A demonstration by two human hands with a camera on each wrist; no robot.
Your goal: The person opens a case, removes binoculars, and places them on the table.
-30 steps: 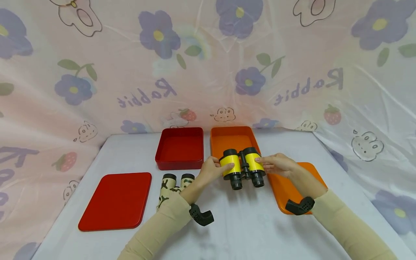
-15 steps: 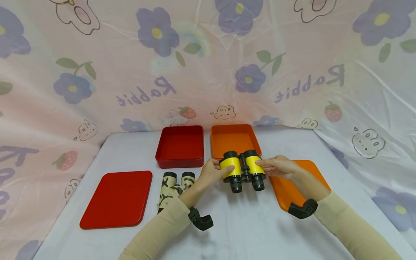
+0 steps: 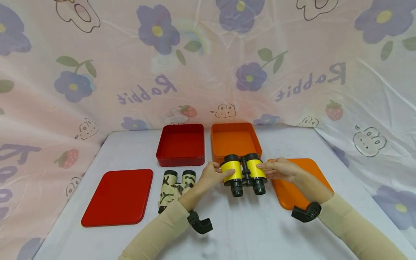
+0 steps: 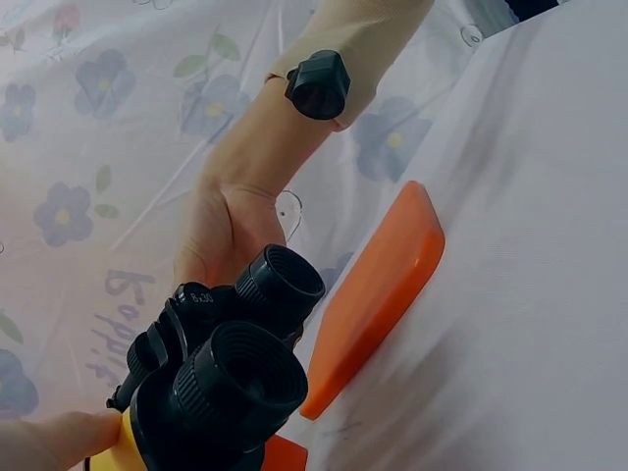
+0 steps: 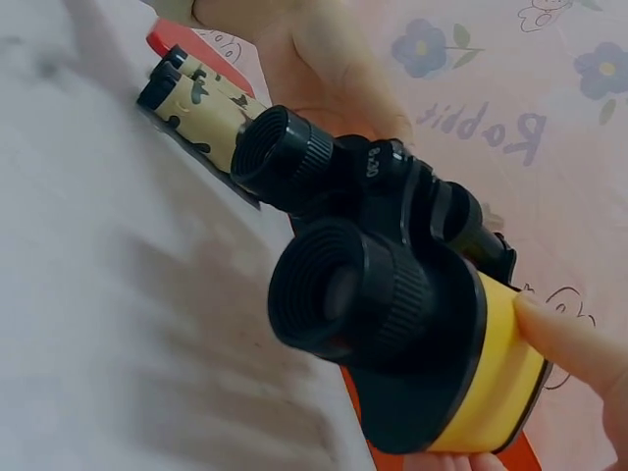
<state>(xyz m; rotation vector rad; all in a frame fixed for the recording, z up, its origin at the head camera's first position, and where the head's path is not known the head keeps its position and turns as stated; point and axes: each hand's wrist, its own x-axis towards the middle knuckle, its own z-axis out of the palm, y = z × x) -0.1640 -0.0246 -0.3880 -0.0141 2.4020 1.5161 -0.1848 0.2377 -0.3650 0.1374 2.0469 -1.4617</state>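
Yellow and black binoculars [image 3: 245, 172] are held up in front of the orange box [image 3: 236, 139], eyepieces toward me. My left hand [image 3: 212, 177] grips their left barrel, thumb lying on the yellow part. On the other barrel my right hand [image 3: 281, 169] has its thumb on top and fingers beneath, as the right wrist view shows at the yellow side [image 5: 496, 368]. The black eyepieces [image 4: 250, 363] fill the lower part of the left wrist view. Camouflage binoculars [image 3: 169, 189] lie on the table by my left forearm, which partly covers them.
A red box [image 3: 180, 161] without a lid stands beside the orange one at the back. The red lid [image 3: 118, 198] lies flat at left; the orange lid [image 3: 303, 186] is at right, partly under my right forearm. A patterned curtain [image 3: 201, 72] hangs behind the white table [image 3: 247, 231].
The yellow binoculars, gripped by both hands, have come slightly down and nearer to me in the head view. More of the orange box shows behind them. Boxes and lids stay in place.
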